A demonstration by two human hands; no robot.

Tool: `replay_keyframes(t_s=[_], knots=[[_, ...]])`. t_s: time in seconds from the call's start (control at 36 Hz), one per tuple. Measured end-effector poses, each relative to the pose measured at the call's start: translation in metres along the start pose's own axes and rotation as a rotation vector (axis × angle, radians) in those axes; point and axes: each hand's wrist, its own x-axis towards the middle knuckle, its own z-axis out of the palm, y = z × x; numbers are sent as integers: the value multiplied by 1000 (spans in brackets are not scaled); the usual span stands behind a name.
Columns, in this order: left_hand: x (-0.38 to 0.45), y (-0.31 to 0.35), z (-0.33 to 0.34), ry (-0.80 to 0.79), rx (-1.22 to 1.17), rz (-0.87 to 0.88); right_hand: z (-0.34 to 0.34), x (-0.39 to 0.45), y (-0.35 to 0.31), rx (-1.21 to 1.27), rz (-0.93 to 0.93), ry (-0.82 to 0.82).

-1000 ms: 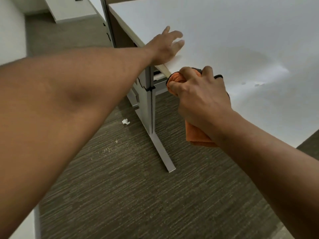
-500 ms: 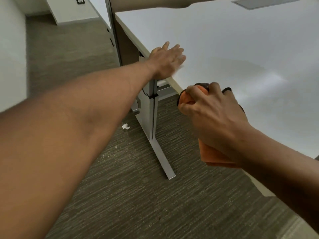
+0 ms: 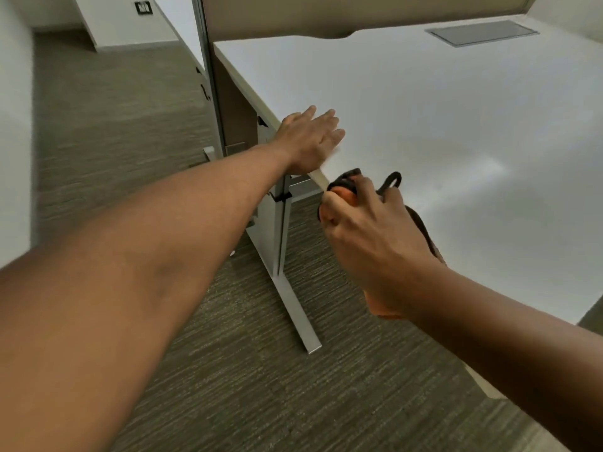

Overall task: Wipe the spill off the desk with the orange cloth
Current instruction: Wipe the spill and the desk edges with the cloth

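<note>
My right hand (image 3: 372,236) is closed around the bunched orange cloth (image 3: 380,305), which has a dark trim and loop sticking out above my fingers. It sits at the near left edge of the white desk (image 3: 440,102), with part of the cloth hanging below my wrist. My left hand (image 3: 310,138) lies flat on the desk's left edge, fingers spread, holding nothing. No spill shows on the desk surface; only a glossy reflection appears to the right of my right hand.
A grey metal desk leg (image 3: 280,243) with a long foot stands on the carpet below my hands. A beige partition (image 3: 326,11) rises behind the desk. A grey cable hatch (image 3: 483,32) is set in the far right of the desktop.
The view has tilted up, showing more of the desk's far side. My right hand with the cloth sits lower in view, and the small drops seen beside it earlier are gone from sight.
</note>
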Motion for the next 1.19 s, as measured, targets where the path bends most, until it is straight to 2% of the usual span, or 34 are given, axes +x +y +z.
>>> replay_keyframes(t_s=[0.17, 0.33, 0.5, 0.75, 1.19], knots=[[-2, 2, -1, 4, 23, -5, -9, 17, -6, -70, -9, 4], [-5, 5, -5, -9, 24, -9, -4, 17, -4, -17, 30, 23], [-6, 6, -5, -25, 41, -10, 2, -8, -6, -65, 3, -55], [-3, 6, -5, -36, 131, 6, -9, 24, -9, -23, 51, -21], [-8, 11, -13, -84, 107, -19, -4, -65, -11, 153, 130, -121]])
